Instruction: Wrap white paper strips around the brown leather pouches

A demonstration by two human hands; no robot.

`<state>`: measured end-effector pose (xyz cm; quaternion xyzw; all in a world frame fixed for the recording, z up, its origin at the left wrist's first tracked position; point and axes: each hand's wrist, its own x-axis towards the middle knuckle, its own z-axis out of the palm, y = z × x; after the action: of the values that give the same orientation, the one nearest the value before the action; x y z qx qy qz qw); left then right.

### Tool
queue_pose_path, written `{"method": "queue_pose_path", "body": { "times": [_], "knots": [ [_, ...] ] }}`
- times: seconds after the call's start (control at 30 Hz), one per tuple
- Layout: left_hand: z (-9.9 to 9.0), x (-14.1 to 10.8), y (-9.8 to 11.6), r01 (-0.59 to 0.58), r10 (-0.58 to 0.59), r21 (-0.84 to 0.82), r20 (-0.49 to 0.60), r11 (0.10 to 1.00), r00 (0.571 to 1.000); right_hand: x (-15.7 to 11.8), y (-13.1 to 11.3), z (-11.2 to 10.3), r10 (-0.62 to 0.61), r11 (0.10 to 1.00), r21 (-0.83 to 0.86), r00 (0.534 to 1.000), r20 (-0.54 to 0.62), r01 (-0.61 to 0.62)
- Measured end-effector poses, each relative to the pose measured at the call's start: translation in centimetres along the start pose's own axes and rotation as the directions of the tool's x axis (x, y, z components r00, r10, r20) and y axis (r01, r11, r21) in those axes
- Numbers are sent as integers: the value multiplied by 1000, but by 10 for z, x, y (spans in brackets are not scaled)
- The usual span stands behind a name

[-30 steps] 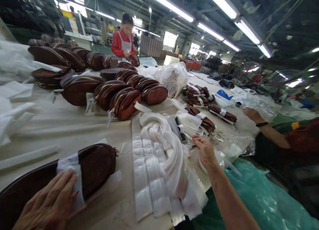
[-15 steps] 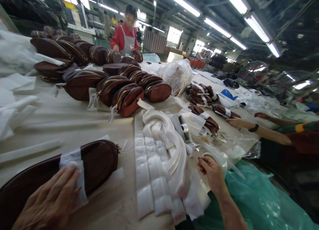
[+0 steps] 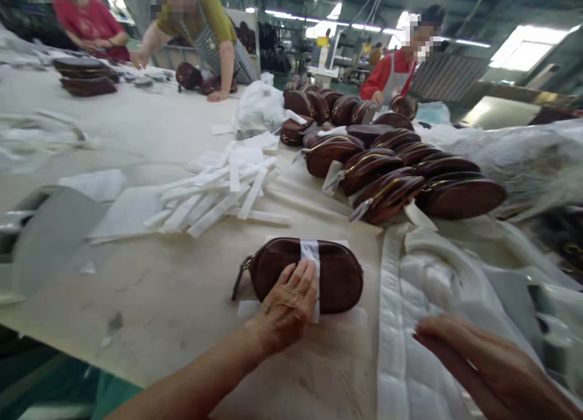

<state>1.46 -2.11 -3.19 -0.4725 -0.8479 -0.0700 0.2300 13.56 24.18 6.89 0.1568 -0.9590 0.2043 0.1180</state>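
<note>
A dark brown oval bag (image 3: 341, 277) lies on the table with a white translucent strip (image 3: 310, 250) across its middle. My left hand (image 3: 291, 304) rests flat on the strip and the bag, fingers stretched out, pressing from above without gripping. White paper shows from beneath the bag. On the right, my right hand (image 3: 473, 353) hovers over a bundle of white padded strips (image 3: 394, 347); it is blurred, its fingers close together, and whether something small is between them cannot be made out.
Brown zippered bags (image 3: 382, 177) stand in rows behind, right of centre. Loose white paper strips (image 3: 218, 195) lie left of them. A tape dispenser (image 3: 537, 311) is at the right, and a grey rounded object (image 3: 54, 244) at the left. Several people work beyond the table.
The view has swung left, bringing the paper strips and more people into sight. My left hand is still on the strip and bag. My right hand has come closer to the bag.
</note>
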Motion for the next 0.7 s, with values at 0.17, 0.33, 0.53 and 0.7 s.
{"method": "queue_pose_path", "body": {
  "times": [0.17,0.33,0.53,0.7],
  "knots": [
    [2,-4,2,16,-15,-44,40,999,999,133,-14,45,-243,969,25,926,290,246],
    [-1,-3,0,19,-15,-87,46,996,999,184,5,81,-241,959,-20,846,475,284],
    [-2,-2,-1,19,-18,-100,10,995,1000,206,8,92,-116,993,53,766,632,106],
    [-1,-2,-2,14,-9,-118,45,993,999,225,32,105,91,989,51,831,549,-142]
  ]
}}
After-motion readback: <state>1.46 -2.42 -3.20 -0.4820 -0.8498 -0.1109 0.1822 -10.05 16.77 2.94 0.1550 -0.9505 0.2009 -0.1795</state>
